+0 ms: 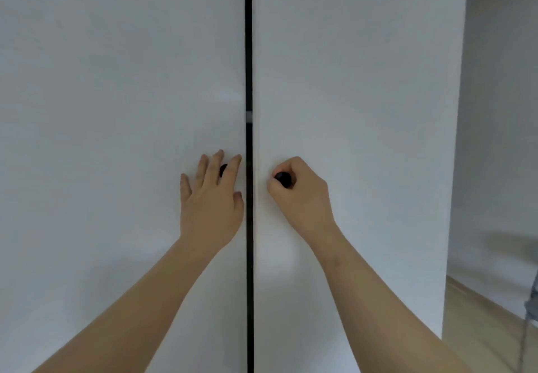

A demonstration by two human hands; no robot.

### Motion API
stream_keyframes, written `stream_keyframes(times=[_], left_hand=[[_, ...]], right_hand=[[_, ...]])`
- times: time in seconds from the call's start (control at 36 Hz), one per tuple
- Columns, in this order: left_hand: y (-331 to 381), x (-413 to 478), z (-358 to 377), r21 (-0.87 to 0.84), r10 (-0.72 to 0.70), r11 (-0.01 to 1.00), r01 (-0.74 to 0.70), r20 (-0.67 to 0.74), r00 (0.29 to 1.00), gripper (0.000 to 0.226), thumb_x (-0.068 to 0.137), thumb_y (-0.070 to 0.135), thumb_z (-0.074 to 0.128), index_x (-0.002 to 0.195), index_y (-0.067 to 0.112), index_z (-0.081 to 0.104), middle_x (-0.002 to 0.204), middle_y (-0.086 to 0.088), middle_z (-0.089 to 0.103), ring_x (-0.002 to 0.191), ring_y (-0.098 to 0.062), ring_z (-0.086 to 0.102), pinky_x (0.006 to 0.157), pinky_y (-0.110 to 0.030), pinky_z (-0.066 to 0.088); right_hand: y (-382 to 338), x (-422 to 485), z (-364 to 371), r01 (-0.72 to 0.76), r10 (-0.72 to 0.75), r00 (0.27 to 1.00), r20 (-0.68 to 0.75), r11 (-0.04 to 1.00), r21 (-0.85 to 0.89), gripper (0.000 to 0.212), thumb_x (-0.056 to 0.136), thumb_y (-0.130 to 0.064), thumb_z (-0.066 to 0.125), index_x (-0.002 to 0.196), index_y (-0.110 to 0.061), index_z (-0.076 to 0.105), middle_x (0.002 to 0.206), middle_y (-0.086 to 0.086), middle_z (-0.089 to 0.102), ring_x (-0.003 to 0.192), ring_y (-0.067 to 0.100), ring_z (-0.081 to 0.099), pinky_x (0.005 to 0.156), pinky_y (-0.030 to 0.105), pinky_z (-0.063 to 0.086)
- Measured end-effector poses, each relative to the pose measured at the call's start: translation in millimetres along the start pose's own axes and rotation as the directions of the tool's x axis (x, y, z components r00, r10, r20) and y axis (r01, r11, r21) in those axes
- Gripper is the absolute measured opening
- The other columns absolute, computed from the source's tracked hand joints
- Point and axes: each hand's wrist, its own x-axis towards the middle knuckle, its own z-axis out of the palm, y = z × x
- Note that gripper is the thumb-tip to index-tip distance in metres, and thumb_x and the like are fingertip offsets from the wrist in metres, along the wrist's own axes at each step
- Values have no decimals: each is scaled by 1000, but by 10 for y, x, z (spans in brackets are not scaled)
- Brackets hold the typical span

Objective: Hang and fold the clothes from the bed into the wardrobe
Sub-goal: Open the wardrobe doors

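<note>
A white wardrobe fills the view, its left door (pixel 116 110) and right door (pixel 355 96) parted by a narrow dark gap. My left hand (pixel 211 195) lies on the left door with fingers straight, spread over a black knob (pixel 223 169) that peeks out between two fingers. My right hand (pixel 300 192) is curled around the black knob (pixel 283 179) of the right door, pinching it. No clothes or bed are in view.
To the right of the wardrobe's side edge are a pale wall (pixel 500 110) and a strip of light wooden floor (pixel 489 329). A dark blurred object (pixel 531 303) stands at the far right edge.
</note>
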Motion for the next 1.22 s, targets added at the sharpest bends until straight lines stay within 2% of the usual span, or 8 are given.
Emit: stream_keyframes(times=[0.11,0.22,0.42,0.58,0.72,0.83,0.97,1.22], left_hand=[[195,-157,-125,-282,26,957,-66,-144,989,53,89,5,47,141,16,40,148,-10,35,141,-28,24,112,-52,24],[627,-395,-430,-802,-180,597,-8,-144,973,50,93,-3,40,115,39,52,121,20,54,112,11,48,97,-2,32],[1481,-798,-644,-981,-81,95,171,163,983,39,94,-3,42,118,20,63,110,9,68,100,-8,64,82,-23,53],[2223,-1200,-560,-954,105,34,298,300,948,41,93,-3,43,125,18,59,122,4,64,108,-10,62,96,-45,49],[2855,-1363,-588,-955,230,-33,296,281,932,43,83,15,52,125,17,58,123,5,63,114,-7,58,102,-35,44],[3272,-1449,-605,-969,267,-19,245,231,935,44,92,5,53,120,39,53,131,15,54,103,10,58,86,-8,43],[3671,-1553,-567,-981,264,81,177,192,945,48,82,34,51,111,70,40,133,38,38,128,-13,47,108,-38,38],[3976,-1596,-517,-975,329,192,110,170,929,53,93,15,53,124,51,29,139,28,31,133,10,26,114,-35,29]], right_hand=[[-166,-249,-304,-15,16,1000,-8,992,124,16,83,-9,57,75,-23,56,69,-16,56,64,-8,51,60,5,42],[-336,-505,-721,-14,16,1000,-6,978,208,20,83,-6,56,70,-20,57,67,-17,57,63,-4,50,58,9,42],[-547,-889,-1523,-42,52,999,-17,936,350,20,68,-17,51,53,-30,58,58,-8,52,53,4,44,50,10,33],[-602,-1192,-2300,-145,196,978,-70,883,446,20,69,-15,50,52,-25,52,54,-6,50,54,14,34,52,23,27],[-680,-1370,-2794,-194,289,948,-131,856,479,23,88,0,37,71,-13,43,56,-3,45,42,6,41,40,13,33],[-694,-1446,-3147,-252,377,911,-165,828,500,23,92,-6,34,74,-12,47,54,-4,49,38,5,45,38,15,35],[-596,-1482,-3487,-310,452,877,-165,792,525,19,94,-14,37,86,-14,54,70,0,59,62,13,56,60,25,50],[-582,-1648,-3757,-342,458,842,-286,862,373,23,97,-18,40,95,-22,62,74,-8,65,57,2,59,56,19,45]])
